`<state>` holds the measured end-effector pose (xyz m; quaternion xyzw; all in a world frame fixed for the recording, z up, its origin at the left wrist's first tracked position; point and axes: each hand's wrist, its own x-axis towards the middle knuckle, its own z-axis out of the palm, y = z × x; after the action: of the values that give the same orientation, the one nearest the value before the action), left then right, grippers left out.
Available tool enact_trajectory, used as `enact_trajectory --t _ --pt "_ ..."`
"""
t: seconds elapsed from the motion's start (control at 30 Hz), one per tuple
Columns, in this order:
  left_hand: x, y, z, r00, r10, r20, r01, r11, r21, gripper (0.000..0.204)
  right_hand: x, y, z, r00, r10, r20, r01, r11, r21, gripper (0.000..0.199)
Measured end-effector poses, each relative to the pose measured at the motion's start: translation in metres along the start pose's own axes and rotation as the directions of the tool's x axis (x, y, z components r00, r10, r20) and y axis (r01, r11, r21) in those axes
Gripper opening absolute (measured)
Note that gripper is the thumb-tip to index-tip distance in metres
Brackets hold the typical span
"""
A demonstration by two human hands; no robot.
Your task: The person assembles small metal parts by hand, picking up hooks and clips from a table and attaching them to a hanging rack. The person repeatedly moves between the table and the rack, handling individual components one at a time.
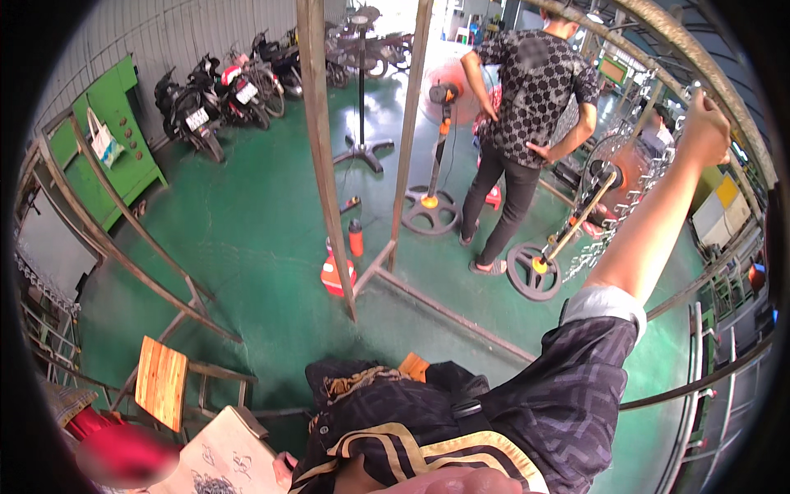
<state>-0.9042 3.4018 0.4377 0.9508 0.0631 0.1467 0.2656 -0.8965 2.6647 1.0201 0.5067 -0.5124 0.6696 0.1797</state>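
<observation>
My right arm reaches up to the far right. My right hand (708,132) is closed in a pinch beside the rack's upper bar (671,33); what its fingertips hold is too small to make out. Strands of small shiny metal hooks (638,193) hang left of my right forearm. Low at the left, a little of my left hand (284,471) shows at the edge of an open cardboard box (234,440). Its fingers are mostly hidden. Small dark wire-like pieces (212,482) lie in a tangle on the cardboard.
Metal frame posts (321,156) and a low crossbar (453,305) stand ahead. Beyond are a person (535,99) facing away, pedestal fans (444,92) and parked motorbikes (193,115). A wooden stool (160,383) and someone in red (95,420) are at left. A red bottle (355,239) stands on the floor.
</observation>
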Motion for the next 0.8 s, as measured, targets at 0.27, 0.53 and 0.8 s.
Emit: enact_trajectory --t 0.27,0.53,0.8 --pt "-0.008 0.020 -0.015 0.988 0.015 -0.154 -0.024 0.998 -0.061 0.010 0.033 -0.003 0.021 0.881 -0.037 0.472 -0.400 0.473 0.785 0.042" --pt "-0.007 0.035 -0.019 0.980 -0.012 -0.199 -0.006 0.996 -0.090 0.007 -0.033 -0.024 0.003 0.730 -0.205 0.652 -0.627 0.178 0.758 0.032" --pt "-0.001 0.045 -0.025 0.980 0.033 -0.198 -0.033 0.999 0.004 0.003 -0.177 -0.057 -0.035 0.563 -0.446 0.695 -0.783 -0.022 0.621 0.025"
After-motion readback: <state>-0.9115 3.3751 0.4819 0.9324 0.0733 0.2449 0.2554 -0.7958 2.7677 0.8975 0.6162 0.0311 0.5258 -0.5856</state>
